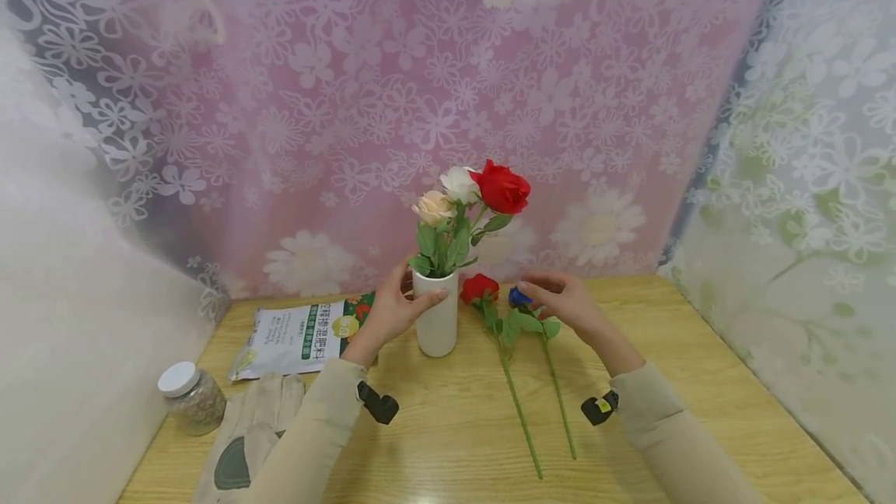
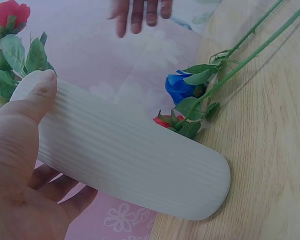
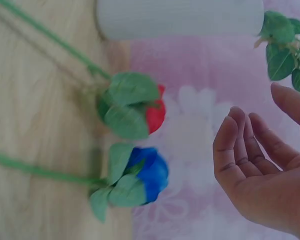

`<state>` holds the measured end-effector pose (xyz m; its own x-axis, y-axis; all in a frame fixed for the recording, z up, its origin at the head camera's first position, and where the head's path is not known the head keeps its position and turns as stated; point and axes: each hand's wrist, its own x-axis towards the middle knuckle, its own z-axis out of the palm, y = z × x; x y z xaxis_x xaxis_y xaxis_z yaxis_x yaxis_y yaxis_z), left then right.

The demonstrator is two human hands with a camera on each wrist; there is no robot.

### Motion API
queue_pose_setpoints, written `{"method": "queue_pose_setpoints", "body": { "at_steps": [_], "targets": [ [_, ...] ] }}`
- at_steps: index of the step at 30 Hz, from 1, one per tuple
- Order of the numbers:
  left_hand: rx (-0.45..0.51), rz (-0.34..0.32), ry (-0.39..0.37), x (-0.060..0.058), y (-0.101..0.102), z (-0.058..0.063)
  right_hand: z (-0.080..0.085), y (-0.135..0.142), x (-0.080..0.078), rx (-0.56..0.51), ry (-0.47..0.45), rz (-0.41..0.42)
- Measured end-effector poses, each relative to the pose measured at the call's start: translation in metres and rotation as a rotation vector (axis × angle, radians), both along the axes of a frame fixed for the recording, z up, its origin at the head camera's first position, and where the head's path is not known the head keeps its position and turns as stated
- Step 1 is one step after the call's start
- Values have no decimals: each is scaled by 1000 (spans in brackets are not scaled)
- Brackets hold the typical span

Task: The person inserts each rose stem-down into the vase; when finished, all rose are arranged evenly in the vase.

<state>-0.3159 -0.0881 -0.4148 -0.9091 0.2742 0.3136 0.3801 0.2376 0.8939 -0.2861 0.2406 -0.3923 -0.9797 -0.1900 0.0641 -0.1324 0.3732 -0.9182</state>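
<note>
A white ribbed vase [image 1: 437, 325] stands upright on the table, and my left hand [image 1: 399, 308] grips its upper part, thumb across the front. From its mouth rise a red rose [image 1: 501, 187], a white rose [image 1: 460, 184] and a peach rose [image 1: 434, 208] with green leaves. To its right lie two long-stemmed flowers, a red rose [image 1: 480, 288] and a blue rose [image 3: 152, 175], heads toward the back. My right hand [image 3: 265, 165] hovers by the blue rose, fingers loosely bent with nothing between them. In the head view its fingertips overlap the blue petals.
Left of the vase lies a printed plastic bag [image 1: 287, 341]. Nearer on that side are pale work gloves [image 1: 255, 430] and a white-lidded jar [image 1: 196, 405] of granules. A flowered pink curtain [image 1: 350, 99] hangs behind the wooden table [image 1: 448, 442].
</note>
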Motion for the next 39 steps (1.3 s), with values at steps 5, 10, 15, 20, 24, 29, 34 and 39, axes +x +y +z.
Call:
{"method": "queue_pose_setpoints", "body": {
  "at_steps": [5, 10, 15, 20, 24, 29, 34, 39],
  "targets": [
    [-3, 9, -13, 0, 0, 0, -17, 16, 1, 12, -20, -20],
    [9, 15, -25, 2, 2, 2, -31, 26, 6, 35, -52, -41],
    [2, 11, -42, 12, 4, 14, -45, 35, 10, 49, -78, -45],
    [-2, 10, -50, 13, 4, 17, -58, 42, 13, 52, -131, -59],
    [4, 13, -34, 6, 2, 6, -68, 45, 14, 70, -181, -75],
    [10, 1, -20, 0, 1, -1, -76, 49, 13, 117, -182, -76],
    [9, -3, -26, -1, 0, -2, -82, 50, 13, 153, -181, -53],
    [9, 2, -35, 1, 1, 0, -85, 48, 13, 122, -249, -48]
  ]
}}
